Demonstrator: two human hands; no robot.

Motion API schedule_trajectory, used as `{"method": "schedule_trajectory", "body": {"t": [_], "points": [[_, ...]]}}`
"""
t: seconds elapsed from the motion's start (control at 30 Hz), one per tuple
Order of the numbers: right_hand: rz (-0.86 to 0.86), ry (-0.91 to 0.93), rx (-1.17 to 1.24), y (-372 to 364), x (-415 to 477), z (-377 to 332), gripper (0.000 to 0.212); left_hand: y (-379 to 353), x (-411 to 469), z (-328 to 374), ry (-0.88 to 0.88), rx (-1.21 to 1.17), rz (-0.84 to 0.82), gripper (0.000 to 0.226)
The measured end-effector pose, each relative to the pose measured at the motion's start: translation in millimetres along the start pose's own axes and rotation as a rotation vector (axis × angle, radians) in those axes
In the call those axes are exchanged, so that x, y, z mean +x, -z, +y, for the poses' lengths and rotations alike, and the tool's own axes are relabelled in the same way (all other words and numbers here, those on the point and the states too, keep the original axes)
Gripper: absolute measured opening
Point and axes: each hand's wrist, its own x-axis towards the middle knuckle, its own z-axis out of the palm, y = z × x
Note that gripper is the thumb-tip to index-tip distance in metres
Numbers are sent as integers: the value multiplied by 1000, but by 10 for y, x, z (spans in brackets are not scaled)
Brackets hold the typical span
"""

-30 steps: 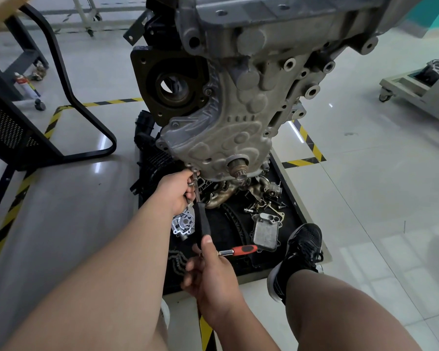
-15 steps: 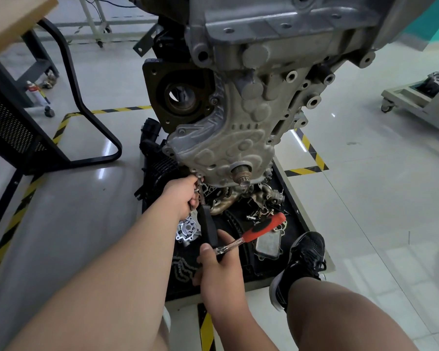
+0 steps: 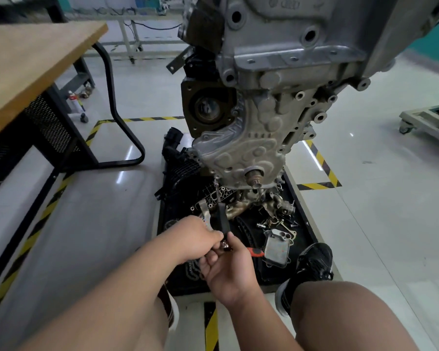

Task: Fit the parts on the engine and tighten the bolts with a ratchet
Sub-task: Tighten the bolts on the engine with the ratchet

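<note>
Change: left hand has dropped from engine lower edge, fingers now pinching extension base; right hand fingers clamped round ratchet; likely reseating, tightening paused.

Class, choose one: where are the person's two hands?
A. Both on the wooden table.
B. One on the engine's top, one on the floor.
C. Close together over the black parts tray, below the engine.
C: the left hand and right hand meet over the tray beneath the engine, the right gripping the ratchet.
</note>
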Motion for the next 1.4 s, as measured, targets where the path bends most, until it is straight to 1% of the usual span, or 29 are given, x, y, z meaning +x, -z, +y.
{"method": "schedule_trajectory", "body": {"t": [0.07, 0.1, 0.17, 0.2, 0.23, 0.3, 0.37, 0.43, 0.53, 0.6, 0.67, 0.83, 0.9, 0.97, 1.0, 1.13, 1.17, 1.2, 1.23, 1.3, 1.37, 1.4], "points": [[-13, -27, 24, 7, -11, -5, 37, -3, -86, -17, 41, -59, 48, 37], [-20, -35, 20, 7, -12, -11, 40, -3, -104, -43, 89, -124, 68, 37], [-9, -31, 16, 5, 0, -18, 45, -7, -117, -85, 199, -326, 45, 33], [4, -31, 14, 10, 11, -21, 46, -9, -114, -83, 227, -433, 26, 28], [13, -30, 1, 11, 21, -27, 45, -6, -77, -79, 224, -515, 32, 23], [29, -24, -50, 23, 31, -28, 42, -3, 50, -71, 170, -583, 112, 16], [29, -19, -98, 34, 43, -22, 34, -2, 185, -74, 113, -513, 205, 14], [30, -11, -129, 51, 54, -14, 26, -22, 291, -89, 64, -390, 231, 15], [17, -11, -154, 54, 49, -20, 27, -71, 373, -90, 39, -253, 167, 34], [-3, -21, -175, 47, 30, -30, 34, -114, 411, -76, 28, -181, 89, 44], [-19, -24, -208, 46, 10, -38, 37, -146, 450, -70, 16, -148, 55, 43], [42, 65, -332, 71, -6, -47, 26, -175, 497, -39, 16, -130, 97, 44], [73, 144, -441, 78, -22, -54, 22, -189, 495, -9, 17, -128, 124, 48], [104, 264, -615, 81, -53, -69, 9, -199, 493, 15, 18, -129, 143, 50], [124, 326, -722, 88, -66, -75, 10, -202, 492, 26, 15, -129, 145, 51], [176, 570, -1244, 141, -78, -67, 32, -199, 496, 54, 12, -147, 144, 48], [190, 602, -1325, 150, -72, -60, 36, -195, 496, 60, 12, -148, 143, 48], [193, 616, -1355, 153, -65, -55, 39, -192, 494, 67, 12, -143, 143, 49], [181, 620, -1347, 149, -59, -52, 42, -189, 490, 70, 12, -135, 141, 49], [155, 590, -1232, 125, -41, -61, 46, -180, 489, 66, 10, -126, 132, 49], [148, 478, -1026, 80, -33, -82, 42, -153, 487, 55, 11, -112, 118, 51], [144, 407, -917, 70, -31, -97, 37, -139, 485, 47, 14, -106, 99, 51]]}}
